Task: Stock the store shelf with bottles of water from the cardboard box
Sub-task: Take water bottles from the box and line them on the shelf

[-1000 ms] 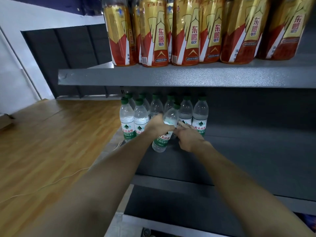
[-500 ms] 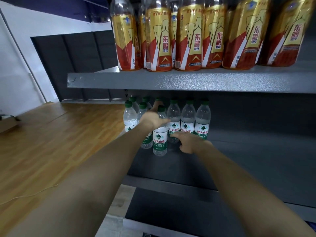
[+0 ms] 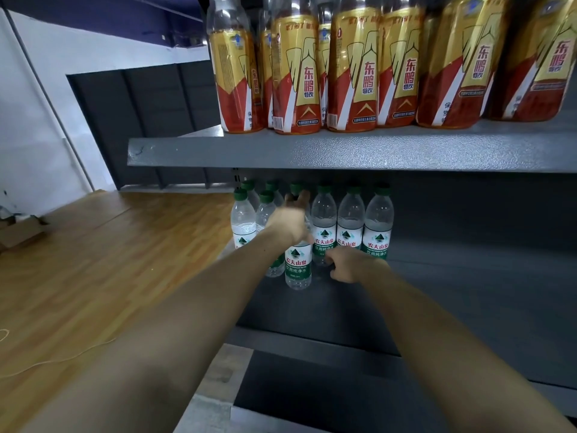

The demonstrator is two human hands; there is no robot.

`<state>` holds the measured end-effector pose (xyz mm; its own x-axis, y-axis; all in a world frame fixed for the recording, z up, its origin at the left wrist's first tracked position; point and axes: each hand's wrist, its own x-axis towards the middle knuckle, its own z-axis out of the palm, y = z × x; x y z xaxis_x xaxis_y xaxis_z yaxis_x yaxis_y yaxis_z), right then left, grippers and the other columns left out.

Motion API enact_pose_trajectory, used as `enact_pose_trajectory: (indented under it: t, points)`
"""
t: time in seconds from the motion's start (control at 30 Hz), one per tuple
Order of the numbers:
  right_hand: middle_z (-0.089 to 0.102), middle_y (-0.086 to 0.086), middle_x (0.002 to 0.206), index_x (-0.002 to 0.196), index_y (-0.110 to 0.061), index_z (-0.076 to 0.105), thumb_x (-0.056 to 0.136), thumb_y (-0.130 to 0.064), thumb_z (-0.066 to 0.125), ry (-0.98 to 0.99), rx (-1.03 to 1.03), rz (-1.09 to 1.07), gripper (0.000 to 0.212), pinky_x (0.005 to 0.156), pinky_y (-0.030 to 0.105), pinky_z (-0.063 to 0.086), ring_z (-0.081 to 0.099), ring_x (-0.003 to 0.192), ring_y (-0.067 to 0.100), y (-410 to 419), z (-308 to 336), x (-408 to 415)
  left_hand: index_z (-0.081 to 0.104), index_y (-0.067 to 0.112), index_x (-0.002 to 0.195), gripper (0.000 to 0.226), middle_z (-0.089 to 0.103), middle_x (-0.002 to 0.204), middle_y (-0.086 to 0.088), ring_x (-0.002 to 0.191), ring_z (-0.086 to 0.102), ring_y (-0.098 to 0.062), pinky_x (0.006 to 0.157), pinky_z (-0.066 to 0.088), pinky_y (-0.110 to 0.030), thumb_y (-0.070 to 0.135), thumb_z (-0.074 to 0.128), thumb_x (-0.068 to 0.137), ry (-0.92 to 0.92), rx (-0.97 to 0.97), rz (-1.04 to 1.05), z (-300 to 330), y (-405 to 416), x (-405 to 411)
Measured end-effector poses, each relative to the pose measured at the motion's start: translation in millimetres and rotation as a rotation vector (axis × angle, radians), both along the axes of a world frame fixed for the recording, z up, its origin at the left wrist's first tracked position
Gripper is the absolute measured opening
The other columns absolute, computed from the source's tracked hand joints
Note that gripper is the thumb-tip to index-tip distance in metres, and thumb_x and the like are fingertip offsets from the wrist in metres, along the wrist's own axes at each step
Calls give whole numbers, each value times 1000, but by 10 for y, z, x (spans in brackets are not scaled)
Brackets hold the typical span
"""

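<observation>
Shop aisle, stocked with drinks.
Grey metal shelf [image 3: 343,154] lined with identical gold-and-red drink bottles [image 3: 352,73]; below it, rows of green-capped water bottles [image 3: 349,223]; left of it, bare wooden floor [image 3: 93,260].

Grey metal shelf [image 3: 468,292] carries upright green-capped water bottles [image 3: 377,226]; upper shelf [image 3: 343,151] holds gold-red drink bottles [image 3: 352,73]

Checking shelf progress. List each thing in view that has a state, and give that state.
Front water bottle: upright on the lower shelf, capped, left hand around its upper part.
Right hand: loosely curled beside the bottle's base, holding nothing.
Water bottle row: upright, capped, at the shelf's left end.
Gold drink bottles: upright on the upper shelf.
Cardboard box: open, on the floor.
</observation>
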<state>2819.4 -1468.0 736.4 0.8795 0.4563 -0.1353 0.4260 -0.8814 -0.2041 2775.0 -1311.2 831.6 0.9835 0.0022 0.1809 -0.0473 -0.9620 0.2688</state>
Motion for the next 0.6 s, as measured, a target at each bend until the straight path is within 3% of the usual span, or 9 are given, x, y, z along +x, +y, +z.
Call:
enact_pose_trajectory:
  t: [0.2,0.43,0.6]
  points:
    - [55,0,110,97,-28,52,83,-19,59,20,11,28,19,90,43,50,55,99,22,116,-33,94,37,24,135,86,40,135,-15,116,57,-38,91,54,-42,7,88,67,14,-31,54,12,78,202]
    - [56,2,101,85,-26,53,80,-16,60,1,27,34,13,85,42,51,57,92,23,225,3,238,27,28,142,93,38,138,-15,114,56,-40,90,54,-47,2,82,73,8,17,29,-1,48,393]
    - [55,4,106,92,-23,55,83,-16,59,2,10,28,12,88,41,50,56,96,24,275,-16,244,28,25,140,90,36,137,-15,113,57,-42,89,53,-44,4,84,72,30,33,-1,-27,102,412]
